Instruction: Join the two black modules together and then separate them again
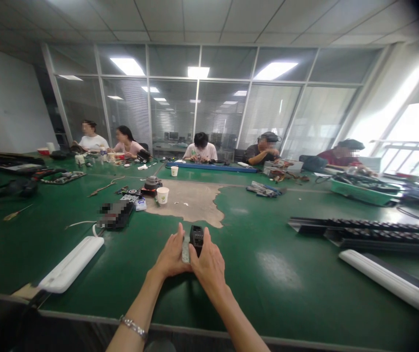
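Both my hands meet at the near middle of a green table [268, 274]. My right hand [209, 261] grips a small black boxy device [197, 237] that stands upright, its fingers wrapped round the right side. My left hand [171, 254] presses against its left side, fingers together and stretched up, touching a pale grey part [185, 252] between the hands. A metal bracelet [133, 326] sits on my left wrist.
A white flat unit [71, 264] lies near left, a black box [116, 215] and paper cup [162, 194] beyond it. Long black strips [370, 230] and a white bar [385, 278] lie right. Several people sit working along the far edge.
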Demonstrator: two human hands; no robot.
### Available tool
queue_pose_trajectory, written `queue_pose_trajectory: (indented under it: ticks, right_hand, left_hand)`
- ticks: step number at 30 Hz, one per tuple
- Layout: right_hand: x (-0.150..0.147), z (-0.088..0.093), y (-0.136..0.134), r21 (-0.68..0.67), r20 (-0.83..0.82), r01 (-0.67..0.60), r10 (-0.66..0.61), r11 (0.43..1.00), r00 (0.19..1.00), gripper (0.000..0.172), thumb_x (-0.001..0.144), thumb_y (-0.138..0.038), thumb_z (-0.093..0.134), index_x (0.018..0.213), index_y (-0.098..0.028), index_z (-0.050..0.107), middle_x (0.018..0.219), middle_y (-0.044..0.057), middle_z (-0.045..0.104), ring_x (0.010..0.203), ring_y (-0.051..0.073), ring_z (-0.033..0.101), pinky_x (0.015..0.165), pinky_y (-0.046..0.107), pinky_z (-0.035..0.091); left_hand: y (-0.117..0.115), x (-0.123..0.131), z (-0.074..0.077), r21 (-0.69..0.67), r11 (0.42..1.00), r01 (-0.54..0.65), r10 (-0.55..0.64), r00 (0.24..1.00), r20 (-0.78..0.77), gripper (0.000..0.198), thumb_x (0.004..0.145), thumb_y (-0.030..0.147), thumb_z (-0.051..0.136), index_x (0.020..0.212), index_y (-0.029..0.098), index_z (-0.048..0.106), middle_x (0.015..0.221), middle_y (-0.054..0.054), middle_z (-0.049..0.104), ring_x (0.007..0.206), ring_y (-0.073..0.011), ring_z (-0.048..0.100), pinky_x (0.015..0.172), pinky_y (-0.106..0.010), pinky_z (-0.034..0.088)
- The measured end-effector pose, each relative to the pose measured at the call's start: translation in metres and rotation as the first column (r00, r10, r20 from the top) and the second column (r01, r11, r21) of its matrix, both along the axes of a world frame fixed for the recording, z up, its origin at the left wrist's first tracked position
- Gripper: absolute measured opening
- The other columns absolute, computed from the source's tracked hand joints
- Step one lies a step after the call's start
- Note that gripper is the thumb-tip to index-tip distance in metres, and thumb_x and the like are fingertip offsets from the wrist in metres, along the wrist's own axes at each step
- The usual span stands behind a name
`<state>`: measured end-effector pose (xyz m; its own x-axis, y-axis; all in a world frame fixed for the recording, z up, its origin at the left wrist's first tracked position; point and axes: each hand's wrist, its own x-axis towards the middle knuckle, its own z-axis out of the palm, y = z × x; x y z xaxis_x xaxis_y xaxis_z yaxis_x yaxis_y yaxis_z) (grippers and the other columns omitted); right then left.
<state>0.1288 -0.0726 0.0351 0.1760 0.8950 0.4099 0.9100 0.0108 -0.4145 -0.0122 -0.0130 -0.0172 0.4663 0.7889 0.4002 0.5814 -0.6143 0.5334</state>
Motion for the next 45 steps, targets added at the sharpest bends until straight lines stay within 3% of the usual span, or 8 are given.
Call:
queue_pose_trajectory:
  ticks: [9,15,23,31,34,41,45]
  right_hand:
    - [-0.001,-0.008,-0.003,0.028,0.014,-0.026,0.026,0.999,1.0,0.073,0.089,-0.035,0.047,0.148,-0.003,0.019,0.12,0.016,0.062,0.102,0.026,0.059,0.086,0.032,0.043]
    - [-0.001,-0.008,-0.002,-0.023,0.051,-0.003,0.004,1.0,0.999,0.075,0.087,-0.035,0.048,0.149,-0.003,0.018,0.109,0.015,0.066,0.095,0.027,0.061,0.081,0.033,0.043]
    - [-0.001,-0.022,-0.003,-0.044,0.041,-0.015,0.017,0.999,0.999,0.082,0.085,-0.044,0.052,0.149,-0.005,0.019,0.128,0.017,0.057,0.106,0.03,0.057,0.085,0.035,0.043]
    - [0.0,-0.031,0.003,-0.004,-0.009,-0.051,0.051,0.999,0.999,0.071,0.088,-0.035,0.047,0.148,-0.004,0.024,0.133,0.017,0.054,0.111,0.028,0.057,0.092,0.035,0.042]
    - [0.001,-0.027,0.003,0.023,-0.049,-0.056,0.057,0.998,0.997,0.071,0.088,-0.035,0.048,0.148,-0.005,0.023,0.133,0.017,0.054,0.109,0.028,0.058,0.092,0.035,0.042]
    - [0.023,0.009,0.007,0.165,-0.16,-0.022,0.049,0.986,0.986,0.073,0.09,-0.044,0.047,0.149,-0.01,0.021,0.13,0.017,0.056,0.112,0.028,0.058,0.092,0.037,0.044]
    - [0.053,-0.004,0.007,0.163,-0.154,0.05,-0.024,0.985,0.988,0.071,0.089,-0.044,0.048,0.148,-0.011,0.025,0.132,0.017,0.055,0.113,0.029,0.057,0.093,0.039,0.044]
  left_hand:
    - [0.001,-0.001,0.0,0.049,0.999,-0.002,0.003,1.0,-0.025,0.13,0.066,0.045,0.075,0.147,0.016,-0.022,0.154,-0.023,0.019,0.141,-0.0387,0.023,0.115,-0.058,0.02]
    - [0.0,-0.001,-0.001,0.056,0.998,-0.003,0.005,0.999,-0.031,0.128,0.066,0.043,0.073,0.147,0.015,-0.022,0.154,-0.023,0.019,0.141,-0.0394,0.022,0.114,-0.061,0.018]
    - [0.004,-0.002,-0.006,0.059,0.998,-0.022,0.027,0.996,-0.086,0.115,0.067,0.023,0.062,0.149,0.014,-0.018,0.156,-0.019,0.017,0.143,-0.0351,0.02,0.116,-0.057,0.017]
    - [0.006,-0.002,-0.009,0.039,0.999,-0.032,0.036,0.991,-0.131,0.095,0.076,0.033,0.059,0.151,0.011,0.004,0.156,-0.02,0.018,0.145,-0.0329,0.017,0.118,-0.054,0.017]
    - [0.006,-0.003,-0.009,0.038,0.999,-0.034,0.039,0.988,-0.149,0.103,0.074,0.042,0.065,0.151,0.011,0.004,0.156,-0.021,0.017,0.145,-0.0331,0.018,0.118,-0.054,0.017]
    - [0.004,-0.002,0.0,0.005,0.999,-0.046,0.046,0.98,-0.193,0.13,0.057,0.076,0.071,0.151,0.012,0.01,0.156,-0.022,0.018,0.144,-0.0365,0.017,0.117,-0.055,0.017]
    - [0.002,0.0,0.004,0.004,0.998,-0.056,0.055,0.974,-0.219,0.128,0.057,0.081,0.067,0.151,0.011,0.014,0.156,-0.022,0.019,0.144,-0.0354,0.018,0.117,-0.052,0.019]
